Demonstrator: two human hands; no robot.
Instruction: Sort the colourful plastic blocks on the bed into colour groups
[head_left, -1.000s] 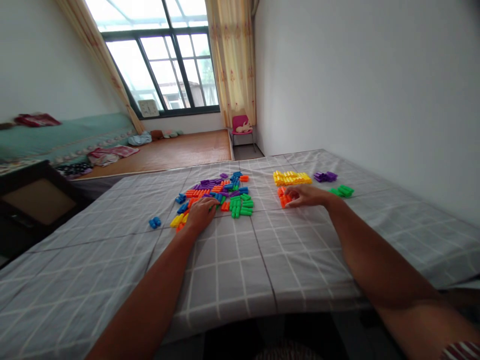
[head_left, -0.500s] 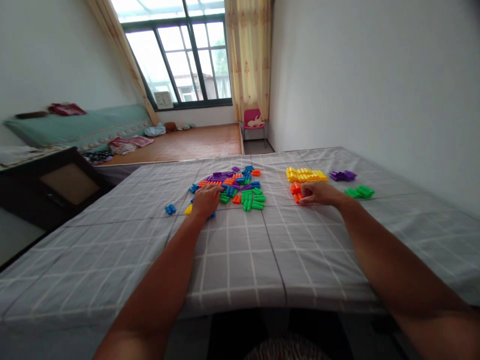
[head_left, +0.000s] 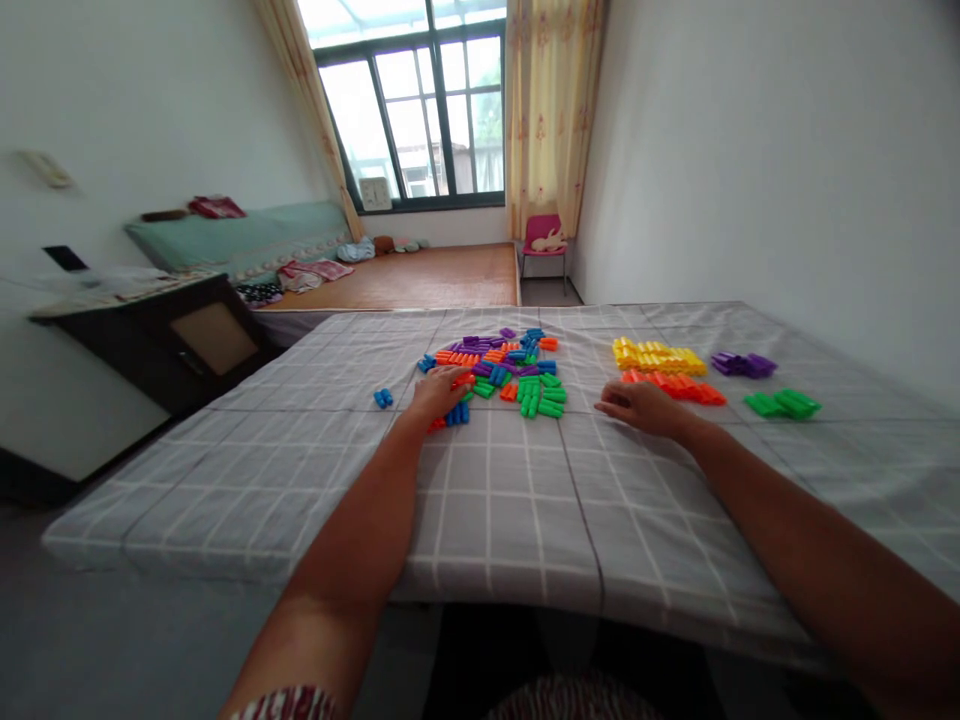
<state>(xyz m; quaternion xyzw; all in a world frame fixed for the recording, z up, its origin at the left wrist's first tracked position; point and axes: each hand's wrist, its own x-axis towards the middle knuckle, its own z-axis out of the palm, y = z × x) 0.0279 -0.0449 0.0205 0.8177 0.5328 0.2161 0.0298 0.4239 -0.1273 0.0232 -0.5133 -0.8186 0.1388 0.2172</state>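
Mixed purple, orange, blue and green pieces lie in a pile, with green pieces at its right edge. My left hand reaches over the pile's left side, its fingers round an orange piece. Blue pieces lie beside that wrist. My right hand rests on the cloth just in front of a row of orange pieces, fingers curled; whether anything is inside is hidden. Behind that row sit yellow pieces. Purple pieces and green pieces lie farther right.
A grey checked cloth covers the table. Two blue pieces lie apart on the left. Beyond are a low bed, a dark cabinet and a pink chair.
The view has turned left. My right hand has drawn back from the orange pieces, uncovering their row. My left hand now has an orange piece at its fingertips.
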